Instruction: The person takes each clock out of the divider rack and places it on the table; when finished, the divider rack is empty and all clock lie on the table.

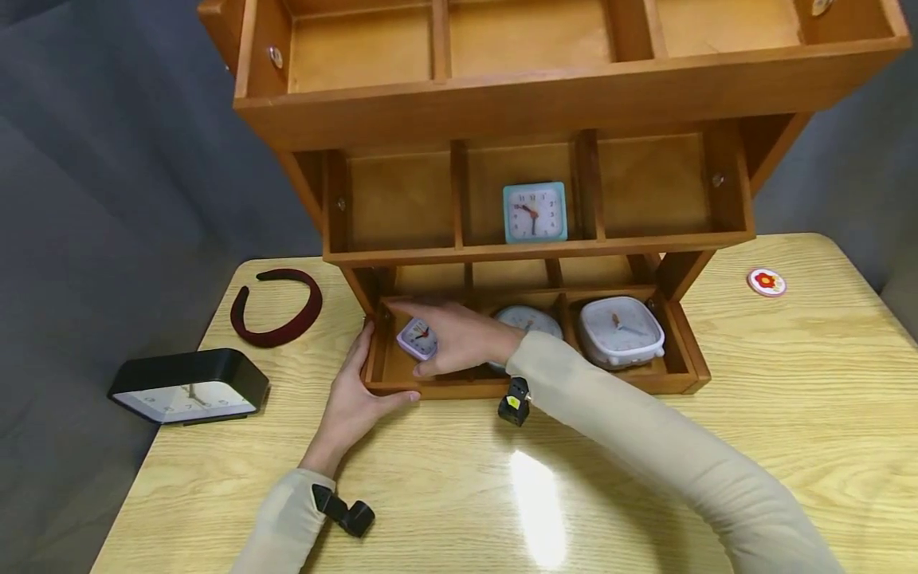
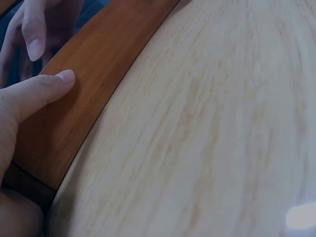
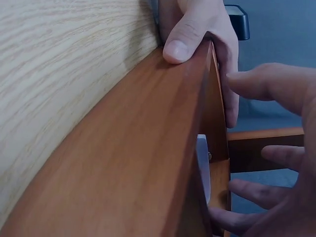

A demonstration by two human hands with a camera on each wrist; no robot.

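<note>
My left hand (image 1: 355, 406) holds the front left corner of the bottom drawer (image 1: 459, 389), its thumb on the front face and its fingers along the outer side. Over the drawer's left compartment reaches my right hand (image 1: 466, 339), fingers spread and apart. Beneath it, a small purple-rimmed clock (image 1: 417, 339) lies in that compartment, partly covered by the hand. In the right wrist view the clock's pale edge (image 3: 203, 168) shows inside the drawer, below the spread fingers. A round grey clock (image 1: 531, 319) fills the middle compartment, partly behind my sleeve. To its right sits a white clock (image 1: 621, 331).
Above, the middle drawer (image 1: 394, 257) stands pulled out, with a turquoise square clock (image 1: 535, 212) in it. The top drawer (image 1: 559, 92) overhangs both. On the table (image 1: 445, 494) lie a black clock (image 1: 190, 387), a dark red headband (image 1: 304, 319) and a flower badge (image 1: 766, 281).
</note>
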